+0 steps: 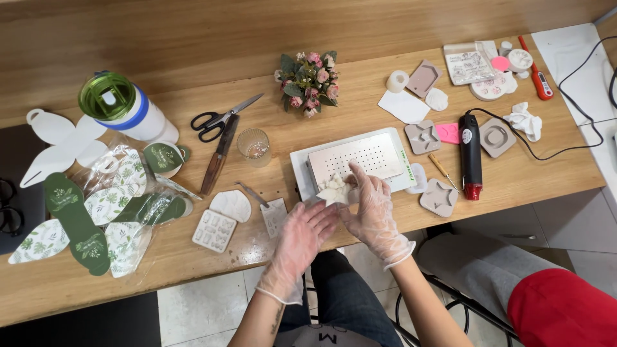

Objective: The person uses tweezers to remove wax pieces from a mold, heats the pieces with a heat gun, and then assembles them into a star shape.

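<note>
White flower casting [334, 189] (in gloved fingers [360, 183]) — perforated plate [355, 156] behind, star mould [439, 197] beside.

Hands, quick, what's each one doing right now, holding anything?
Left hand: gloved, open, fingers flat, touching the white piece from below.
Right hand: gloved, fingers pinching the white piece at the tray edge.

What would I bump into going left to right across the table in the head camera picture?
Green-lidded white tumbler → black-handled scissors → clear drinking glass → white perforated metal plate → black heat gun with red tip → crumpled white tissue.
</note>
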